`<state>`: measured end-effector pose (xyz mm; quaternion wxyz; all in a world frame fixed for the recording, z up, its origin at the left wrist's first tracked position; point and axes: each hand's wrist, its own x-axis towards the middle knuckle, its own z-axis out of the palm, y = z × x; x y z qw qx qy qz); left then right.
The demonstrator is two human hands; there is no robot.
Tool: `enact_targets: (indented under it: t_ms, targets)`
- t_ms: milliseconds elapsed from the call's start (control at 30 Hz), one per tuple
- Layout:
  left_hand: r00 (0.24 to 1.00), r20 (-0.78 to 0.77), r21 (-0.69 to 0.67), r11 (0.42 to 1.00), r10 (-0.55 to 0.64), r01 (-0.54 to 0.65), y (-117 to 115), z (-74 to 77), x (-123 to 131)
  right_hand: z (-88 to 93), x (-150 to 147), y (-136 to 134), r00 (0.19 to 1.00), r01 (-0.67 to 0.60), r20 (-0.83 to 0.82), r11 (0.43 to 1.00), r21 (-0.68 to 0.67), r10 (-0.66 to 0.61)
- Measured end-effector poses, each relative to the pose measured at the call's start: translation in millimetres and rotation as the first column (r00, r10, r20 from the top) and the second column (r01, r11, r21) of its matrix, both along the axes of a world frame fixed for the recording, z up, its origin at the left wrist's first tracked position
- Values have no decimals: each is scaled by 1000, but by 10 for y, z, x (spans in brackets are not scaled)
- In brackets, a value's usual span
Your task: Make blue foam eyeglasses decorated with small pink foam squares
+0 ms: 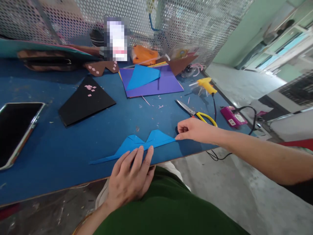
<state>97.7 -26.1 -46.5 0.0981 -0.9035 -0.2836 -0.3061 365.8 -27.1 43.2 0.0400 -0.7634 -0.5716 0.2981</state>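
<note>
A blue paper cutout (pixel 140 143) with two peaks and a long thin tail to the left lies near the front edge of the table. My left hand (pixel 133 173) rests on its lower edge, fingers stretched out and lying flat. At the cutout's right tip, the thumb and bent fingers of my right hand (pixel 193 130) are closed in a pinch on the paper. Just beyond that hand lies a pair of scissors (pixel 193 112) with yellow handles, blades pointing away to the left.
Behind are a black paper piece (pixel 85 104) with pink bits, purple sheets (pixel 168 83) under a blue paper piece (pixel 141 76), and a brown cutout (pixel 99 68). A phone (pixel 18 130) lies left. A yellow glue gun (pixel 207 85) and purple power strip (pixel 233 117) with cords sit right.
</note>
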Motion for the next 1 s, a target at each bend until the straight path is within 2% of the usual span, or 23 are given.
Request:
enact_targets:
  t_ms: [267, 467, 667, 767, 867, 1000]
  targets:
    - [999, 26, 55, 998, -38, 36, 31, -42, -3, 12, -72, 84, 989, 97, 117, 993, -62, -89]
    - [998, 41, 111, 993, -52, 47, 64, -48, 6, 15, -94, 97, 989, 58, 141, 996, -64, -49]
    - [988, -98, 93, 987, -122, 132, 94, 62, 54, -24, -49, 69, 994, 4, 111, 1000, 6, -5]
    - [979, -161, 83, 987, -125, 140, 67, 86, 117, -50, -37, 15, 997, -25, 82, 996, 85, 18]
    - [977, -188, 45, 993, -99, 109, 27, 94, 170, -108, -82, -130, 995, -65, 86, 963, 261, 44]
    - [980, -185, 36, 997, -66, 74, -10, 121, 210, -280, -213, -407, 976, -176, 205, 818, 548, 73]
